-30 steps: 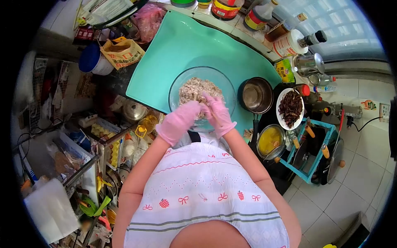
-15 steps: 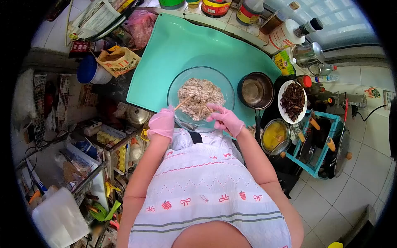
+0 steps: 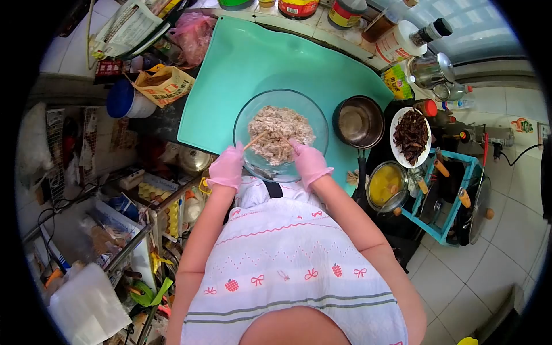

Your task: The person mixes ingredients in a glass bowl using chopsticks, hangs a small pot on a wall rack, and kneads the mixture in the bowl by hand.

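Minced mixture [image 3: 279, 129], pale and coarse, heaped in a clear glass bowl [image 3: 319, 123] near the centre of the frame. Head view: bowl stands on a green mat [image 3: 259, 57] that runs to the upper middle of the frame. Left hand [image 3: 226, 168], pink-gloved, at the bowl's lower-left rim; fingers closed around a wooden stick [image 3: 256, 140], its far end at the mixture. Right hand [image 3: 311, 164], gloved alike, at the lower-right rim; fingers pinched on a second stick [image 3: 285, 138], only a short end showing. Dark saucepan [image 3: 359, 123] just right of the bowl, handle toward the lower edge. Farther right, white oval plate [image 3: 394, 138] of dark brown pieces. Upper left: pink plastic bag [image 3: 192, 35], opened paper bag [image 3: 164, 85].
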Motion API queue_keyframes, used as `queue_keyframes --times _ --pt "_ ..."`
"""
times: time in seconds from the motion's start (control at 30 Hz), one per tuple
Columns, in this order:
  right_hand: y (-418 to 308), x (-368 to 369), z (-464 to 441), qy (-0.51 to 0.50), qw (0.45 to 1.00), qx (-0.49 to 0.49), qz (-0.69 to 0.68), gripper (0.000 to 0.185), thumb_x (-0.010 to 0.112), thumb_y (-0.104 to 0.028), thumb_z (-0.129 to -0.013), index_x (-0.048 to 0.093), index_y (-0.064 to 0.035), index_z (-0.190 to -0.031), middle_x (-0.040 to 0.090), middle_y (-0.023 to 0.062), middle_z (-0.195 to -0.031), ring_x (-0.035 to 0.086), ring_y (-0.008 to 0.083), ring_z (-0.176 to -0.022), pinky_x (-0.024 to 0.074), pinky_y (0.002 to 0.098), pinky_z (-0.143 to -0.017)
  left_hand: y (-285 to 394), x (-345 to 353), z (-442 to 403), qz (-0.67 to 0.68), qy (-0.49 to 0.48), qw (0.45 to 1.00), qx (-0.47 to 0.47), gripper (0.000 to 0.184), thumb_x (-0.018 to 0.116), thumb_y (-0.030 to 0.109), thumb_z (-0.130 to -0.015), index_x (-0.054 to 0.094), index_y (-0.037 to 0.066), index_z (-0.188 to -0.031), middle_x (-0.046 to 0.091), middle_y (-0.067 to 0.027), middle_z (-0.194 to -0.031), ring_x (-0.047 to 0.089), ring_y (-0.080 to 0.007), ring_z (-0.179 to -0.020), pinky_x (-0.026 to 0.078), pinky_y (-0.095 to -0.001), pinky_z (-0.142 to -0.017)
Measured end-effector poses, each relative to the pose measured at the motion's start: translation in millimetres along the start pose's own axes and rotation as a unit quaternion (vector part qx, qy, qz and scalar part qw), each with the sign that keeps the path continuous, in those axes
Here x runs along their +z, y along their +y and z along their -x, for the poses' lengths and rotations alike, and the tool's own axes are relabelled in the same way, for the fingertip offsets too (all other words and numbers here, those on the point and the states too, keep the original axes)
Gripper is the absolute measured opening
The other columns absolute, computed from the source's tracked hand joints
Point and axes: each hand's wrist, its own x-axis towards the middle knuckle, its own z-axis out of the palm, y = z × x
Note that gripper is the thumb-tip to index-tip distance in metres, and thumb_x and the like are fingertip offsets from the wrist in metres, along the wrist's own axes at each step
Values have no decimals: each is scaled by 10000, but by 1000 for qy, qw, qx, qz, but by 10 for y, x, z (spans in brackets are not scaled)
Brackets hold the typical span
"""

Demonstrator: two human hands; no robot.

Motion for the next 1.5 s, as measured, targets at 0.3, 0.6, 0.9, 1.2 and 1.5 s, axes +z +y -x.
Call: queue_keyframes --times 0.3,0.6,0.9,1.2,1.5 --pt "199 186 -126 46 999 -23 -14 294 461 -166 -897 617 -134 -1144 658 209 -876 641 393 -806 501 497 -702 -188 -59 312 -20 85 996 -9 281 536 163 -876 619 203 -1142 593 -69 -750 618 -267 -683 489 -386 -541" --pt "105 5 82 58 984 59 -156 301 474 -213 -906 637 -133 -1146 653 209 -938 623 397 -867 489 482 -790 17 -48 135 -39 58 997 -35 309 580 179 -857 623 145 -1161 600 -93 -831 614 -278 -709 501 -405 -587" --pt "19 302 -92 14 999 6 -52 312 459 -218 -906 617 -169 -1171 655 202 -938 635 378 -860 499 484 -768 67 -102 34 -64 105 992 39 361 537 105 -823 608 125 -1176 589 -86 -830 615 -263 -735 509 -381 -599" --pt "130 297 -271 15 998 16 -64 266 471 -220 -901 651 -110 -1062 662 189 -893 637 380 -838 499 490 -753 -136 -101 189 -25 108 993 30 296 551 133 -842 635 169 -1125 577 -80 -802 605 -270 -699 497 -383 -575" --pt "-184 -178 -41 -86 949 108 -284 284 471 -189 -915 634 -60 -1109 630 136 -719 633 221 -612 495 350 -582 -86 -133 198 -70 147 987 14 278 568 120 -812 673 196 -1059 551 -39 -751 586 -231 -724 476 -340 -578"
